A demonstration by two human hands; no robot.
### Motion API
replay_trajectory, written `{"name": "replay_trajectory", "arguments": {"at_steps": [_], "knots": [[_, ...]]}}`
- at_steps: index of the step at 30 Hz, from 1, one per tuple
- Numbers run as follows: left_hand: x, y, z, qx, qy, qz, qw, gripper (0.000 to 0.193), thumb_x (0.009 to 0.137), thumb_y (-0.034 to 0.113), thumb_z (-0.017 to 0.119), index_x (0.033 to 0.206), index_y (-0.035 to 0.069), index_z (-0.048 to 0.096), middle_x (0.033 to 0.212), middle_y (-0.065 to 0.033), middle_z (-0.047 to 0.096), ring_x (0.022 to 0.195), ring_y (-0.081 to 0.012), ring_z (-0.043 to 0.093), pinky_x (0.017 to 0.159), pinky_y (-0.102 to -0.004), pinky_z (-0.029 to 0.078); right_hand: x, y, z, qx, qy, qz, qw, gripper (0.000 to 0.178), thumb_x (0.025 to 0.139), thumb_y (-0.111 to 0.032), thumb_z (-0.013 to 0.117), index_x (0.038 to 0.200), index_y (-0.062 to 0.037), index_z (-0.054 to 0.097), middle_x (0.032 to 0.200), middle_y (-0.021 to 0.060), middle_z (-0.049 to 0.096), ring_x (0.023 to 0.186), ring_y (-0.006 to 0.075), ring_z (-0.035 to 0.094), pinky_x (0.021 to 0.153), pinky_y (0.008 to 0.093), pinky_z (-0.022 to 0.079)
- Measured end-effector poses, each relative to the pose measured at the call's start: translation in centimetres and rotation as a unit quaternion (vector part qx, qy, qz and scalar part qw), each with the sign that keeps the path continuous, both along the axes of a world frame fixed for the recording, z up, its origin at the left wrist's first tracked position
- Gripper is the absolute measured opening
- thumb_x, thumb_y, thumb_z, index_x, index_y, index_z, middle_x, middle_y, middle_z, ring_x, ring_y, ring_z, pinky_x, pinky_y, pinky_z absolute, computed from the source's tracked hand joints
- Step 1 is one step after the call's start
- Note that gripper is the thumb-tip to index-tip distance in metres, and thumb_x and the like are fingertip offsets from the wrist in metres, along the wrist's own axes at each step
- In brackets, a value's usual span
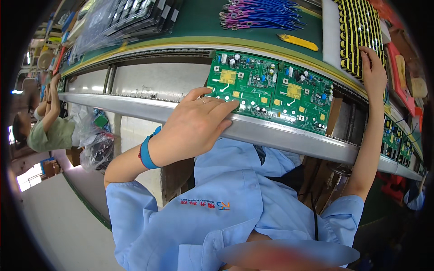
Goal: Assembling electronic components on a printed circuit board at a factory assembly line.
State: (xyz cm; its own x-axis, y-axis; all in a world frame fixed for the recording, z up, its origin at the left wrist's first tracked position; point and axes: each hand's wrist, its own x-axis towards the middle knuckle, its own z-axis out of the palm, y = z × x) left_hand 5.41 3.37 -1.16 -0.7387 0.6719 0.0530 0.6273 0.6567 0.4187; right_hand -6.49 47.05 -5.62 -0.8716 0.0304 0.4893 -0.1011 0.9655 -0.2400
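Two joined green circuit boards (282,92) with yellow-topped blocks, capacitors and small parts sit in the rail line before me. My left hand (199,119) lies over the front left edge of the left board, fingers stretched across it and thumb lower, by the metal rail. At the far right, my right hand (374,72) reaches to rows of black-and-yellow components (355,34) on a white foam tray (331,34). Its fingertips are at the near right end of those rows, fingers apart; nothing held shows between them.
A metal rail (298,127) runs across in front of me. Beyond it lie a bundle of blue wires (271,16) with pink ends, a yellow cutter (298,42) and stacked clear plastic trays (131,22). More boards (398,140) stand farther right. Another person (54,126) is at the left.
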Motion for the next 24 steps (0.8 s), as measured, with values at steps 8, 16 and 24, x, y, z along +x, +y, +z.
{"name": "replay_trajectory", "arguments": {"at_steps": [8, 16, 24], "knots": [[-6.7, 0.6, 2.8, -0.008, 0.12, -0.042, 0.992, 0.022, 0.082, 0.007, 0.068, 0.105, 0.006, 0.069, 0.085, -0.0093, 0.069, 0.075, -0.0245, 0.064, 0.079, -0.034, 0.05, -0.4, 1.2, 0.5, -0.039, -0.07, 0.001, 0.997, 0.022, 0.097, -0.025, 0.054, 0.113, -0.0125, 0.064, 0.088, 0.0098, 0.068, 0.077, 0.0211, 0.064, 0.072, 0.0316, 0.049], [-15.5, 0.1, 1.2, 0.283, -0.056, 0.193, 0.938, 0.016, 0.093, 0.009, 0.063, 0.105, -0.001, 0.068, 0.084, -0.0067, 0.068, 0.077, -0.0098, 0.061, 0.068, -0.0237, 0.049, -0.1, 0.0, -0.4, -0.035, -0.028, -0.001, 0.999, 0.022, 0.097, -0.025, 0.055, 0.11, -0.0116, 0.066, 0.092, 0.0076, 0.069, 0.077, 0.0188, 0.064, 0.072, 0.0298, 0.049], [-18.2, -3.4, -4.1, 0.231, 0.03, 0.138, 0.963, 0.021, 0.095, 0.018, 0.062, 0.112, 0.007, 0.069, 0.096, -0.0053, 0.07, 0.09, -0.0108, 0.065, 0.082, -0.0237, 0.05, 0.6, 0.0, -0.5, -0.017, -0.006, 0.022, 1.0, 0.021, 0.097, -0.017, 0.056, 0.112, -0.0074, 0.067, 0.099, 0.0074, 0.069, 0.085, 0.0147, 0.065, 0.078, 0.0253, 0.049]]}}
